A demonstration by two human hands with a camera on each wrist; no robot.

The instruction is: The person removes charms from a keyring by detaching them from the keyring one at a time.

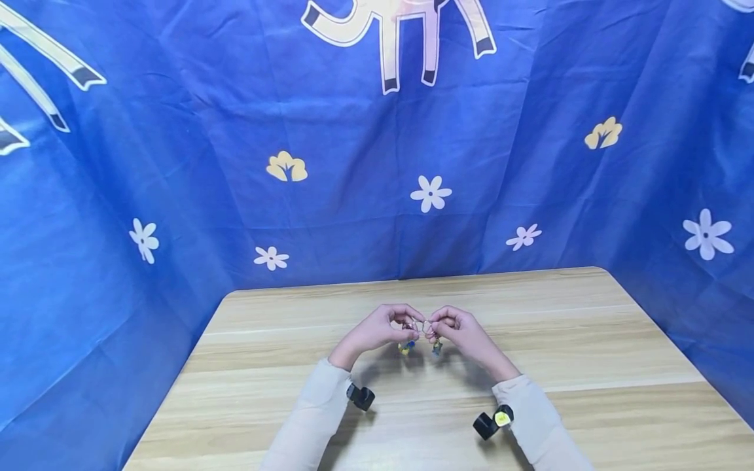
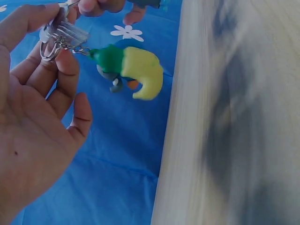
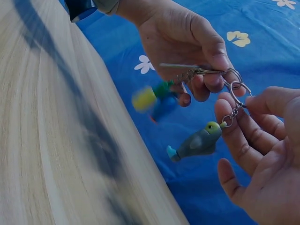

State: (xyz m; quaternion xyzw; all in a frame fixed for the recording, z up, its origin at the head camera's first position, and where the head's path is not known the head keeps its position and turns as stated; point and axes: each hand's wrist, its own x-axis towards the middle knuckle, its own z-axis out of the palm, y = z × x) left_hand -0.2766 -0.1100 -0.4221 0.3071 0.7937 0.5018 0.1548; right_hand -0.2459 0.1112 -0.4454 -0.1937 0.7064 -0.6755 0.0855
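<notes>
My left hand (image 1: 377, 328) pinches a metal key ring from which a green-and-yellow figure charm (image 2: 143, 68) hangs on a short chain. A clear plastic piece (image 2: 70, 33) sits by that ring, between the fingers. Facing it, my right hand (image 1: 468, 335) pinches a second metal split ring (image 3: 238, 94) between thumb and fingertips. From this one dangles a grey charm (image 3: 199, 141) with a yellow-green head and a light-blue end. Both rings overlap between the two hands; whether they are linked I cannot tell. The hands are raised above the wooden table (image 1: 265, 373).
A blue cloth (image 1: 353, 229) with white flowers and animal figures stands behind and beside the table. Black wrist devices (image 1: 361, 396) are strapped at both cuffs. Shadows of the arms fall on the tabletop.
</notes>
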